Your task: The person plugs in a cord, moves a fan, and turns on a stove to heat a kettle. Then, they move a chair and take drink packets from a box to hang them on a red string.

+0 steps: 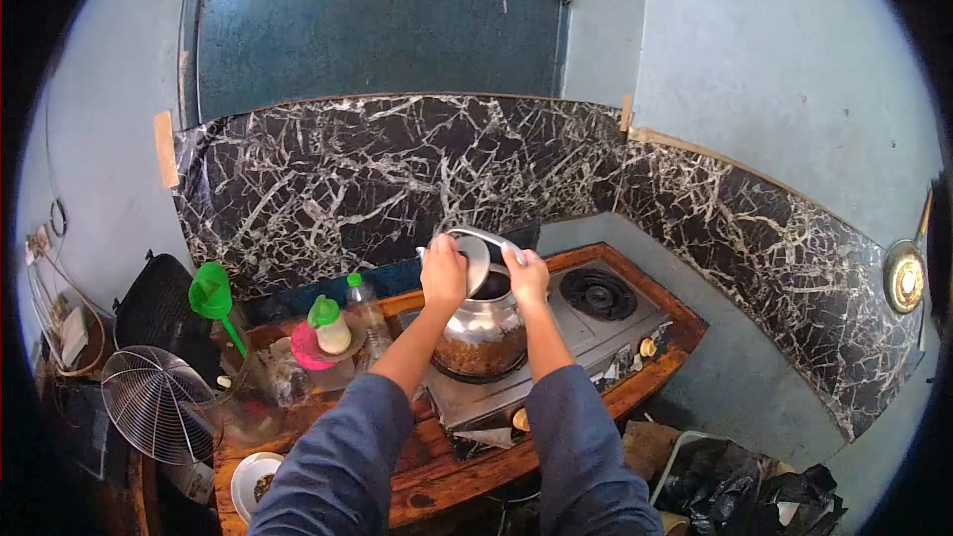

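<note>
A metal kettle [480, 345] with a brown-stained lower body stands on the left burner of the gas stove [568, 362]. Its round lid [476, 260] is lifted and tilted beside the dark opening, with the fingers of my left hand [443, 272] closed on it. My right hand [529, 276] is closed around the right side of the kettle's arched handle [484, 234]. The spout points left, partly hidden behind my left hand. Past my right hand lies the stove's bare right burner [599, 295].
Left of the stove are a clear bottle [370, 318], a green-topped container [334, 334], a pink bowl [309, 349], a green scoop [209, 292] and a wire strainer [157, 403]. A white plate [241, 482] sits at the wooden counter's [427, 486] front. Black plastic bags [784, 496] lie lower right.
</note>
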`<state>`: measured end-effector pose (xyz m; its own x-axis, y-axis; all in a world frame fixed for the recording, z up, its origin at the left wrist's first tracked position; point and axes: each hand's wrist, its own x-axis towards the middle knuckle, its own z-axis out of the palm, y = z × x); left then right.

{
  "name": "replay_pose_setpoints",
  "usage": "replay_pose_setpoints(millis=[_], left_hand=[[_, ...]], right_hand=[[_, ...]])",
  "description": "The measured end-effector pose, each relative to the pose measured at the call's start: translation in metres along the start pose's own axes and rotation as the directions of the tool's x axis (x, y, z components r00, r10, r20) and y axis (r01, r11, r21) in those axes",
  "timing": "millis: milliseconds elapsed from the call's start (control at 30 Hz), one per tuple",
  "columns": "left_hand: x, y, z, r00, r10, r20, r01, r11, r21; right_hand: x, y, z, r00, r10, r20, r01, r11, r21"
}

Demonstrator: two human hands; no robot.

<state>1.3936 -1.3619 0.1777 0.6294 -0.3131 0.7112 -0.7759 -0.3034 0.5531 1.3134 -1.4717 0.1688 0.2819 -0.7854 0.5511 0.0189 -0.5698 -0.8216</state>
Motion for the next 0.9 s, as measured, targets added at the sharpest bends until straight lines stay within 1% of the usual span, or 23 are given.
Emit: replay_pose_setpoints(millis=[33,67,100,133,167,200,233,267,300,333,367,433,467,500,533,567,600,633,667,700,733,800,900], left_hand=[[-0.001,-0.013,-0.001,0.991,0.010,-0.133,-0.023,0.995,-0.093],[-0.004,-0.018,-0.011,0.974,0.056,-0.219,-0.100,0.975,-0.196],[-0.006,-0.023,-0.021,0.973,0.030,-0.230,-0.084,0.970,-0.229],[-0.007,-0.028,-0.031,0.971,0.006,-0.239,-0.070,0.963,-0.261],[-0.008,-0.037,-0.035,0.969,-0.013,-0.249,-0.057,0.961,-0.271],[-0.008,-0.045,-0.041,0.970,-0.084,-0.228,0.003,0.943,-0.334],[-0.011,-0.051,-0.046,0.962,-0.157,-0.224,0.071,0.935,-0.349],[-0.015,-0.050,-0.055,0.948,-0.228,-0.222,0.137,0.921,-0.364],[-0.019,-0.047,-0.064,0.934,-0.266,-0.239,0.158,0.906,-0.393],[-0.023,-0.062,-0.062,0.927,-0.323,-0.192,0.198,0.854,-0.481],[-0.029,-0.060,-0.070,0.922,-0.366,-0.128,0.233,0.787,-0.572],[-0.042,-0.053,-0.084,0.903,-0.429,-0.018,0.277,0.615,-0.739],[-0.049,-0.053,-0.088,0.902,-0.430,-0.020,0.279,0.618,-0.735],[-0.055,-0.053,-0.092,0.911,-0.413,-0.011,0.272,0.620,-0.736],[-0.061,-0.053,-0.096,0.919,-0.394,-0.002,0.266,0.623,-0.736],[-0.067,-0.044,-0.107,0.905,-0.419,0.067,0.339,0.618,-0.710],[-0.073,-0.031,-0.119,0.905,-0.420,0.068,0.342,0.623,-0.704],[-0.079,-0.018,-0.132,0.885,-0.446,0.135,0.402,0.583,-0.706],[-0.084,-0.011,-0.141,0.862,-0.467,0.200,0.457,0.541,-0.706],[-0.090,-0.014,-0.149,0.782,-0.544,0.304,0.525,0.311,-0.793],[-0.099,-0.014,-0.161,0.717,-0.579,0.387,0.579,0.186,-0.794],[-0.119,-0.009,-0.188,0.696,-0.566,0.443,0.543,0.010,-0.840],[-0.156,-0.011,-0.213,0.612,-0.643,0.460,0.556,-0.063,-0.829]], right_hand=[[-0.006,-0.001,0.000,0.999,-0.019,-0.038,0.020,0.999,0.028],[-0.013,-0.006,-0.004,0.997,-0.035,-0.074,0.039,0.998,0.052],[-0.018,-0.008,-0.005,0.992,-0.076,-0.104,0.088,0.990,0.110],[-0.024,-0.009,-0.010,0.993,-0.067,-0.100,0.078,0.990,0.115],[-0.032,-0.018,-0.016,0.985,-0.103,-0.136,0.120,0.986,0.120],[-0.038,-0.022,-0.021,0.974,-0.142,-0.174,0.165,0.979,0.121],[-0.041,-0.020,-0.021,0.972,-0.119,-0.204,0.147,0.981,0.127],[-0.046,-0.021,-0.023,0.974,-0.115,-0.196,0.141,0.982,0.127],[-0.051,-0.023,-0.026,0.970,-0.106,-0.218,0.143,0.977,0.158],[-0.055,-0.024,-0.028,0.966,-0.097,-0.240,0.145,0.971,0.190],[-0.059,-0.024,-0.028,0.955,-0.103,-0.278,0.157,0.972,0.176],[-0.058,-0.022,-0.026,0.954,-0.080,-0.288,0.137,0.973,0.184],[-0.057,-0.022,-0.025,0.951,-0.060,-0.303,0.122,0.974,0.191],[-0.054,-0.022,-0.024,0.949,-0.081,-0.304,0.129,0.981,0.142],[-0.052,-0.021,-0.021,0.950,-0.074,-0.303,0.123,0.981,0.147],[-0.049,-0.022,-0.018,0.953,-0.094,-0.289,0.128,0.987,0.102],[-0.048,-0.026,-0.015,0.955,-0.112,-0.273,0.132,0.990,0.055],[-0.047,-0.030,-0.013,0.955,-0.133,-0.267,0.135,0.991,-0.008],[-0.047,-0.029,-0.009,0.955,-0.130,-0.267,0.134,0.991,-0.004],[-0.046,-0.027,-0.003,0.955,-0.142,-0.260,0.143,0.990,-0.015],[-0.044,-0.026,0.002,0.955,-0.159,-0.252,0.158,0.987,-0.027],[-0.041,-0.024,0.008,0.949,-0.164,-0.271,0.162,0.986,-0.029],[-0.035,-0.018,0.014,0.932,-0.261,-0.253,0.244,0.965,-0.099]])
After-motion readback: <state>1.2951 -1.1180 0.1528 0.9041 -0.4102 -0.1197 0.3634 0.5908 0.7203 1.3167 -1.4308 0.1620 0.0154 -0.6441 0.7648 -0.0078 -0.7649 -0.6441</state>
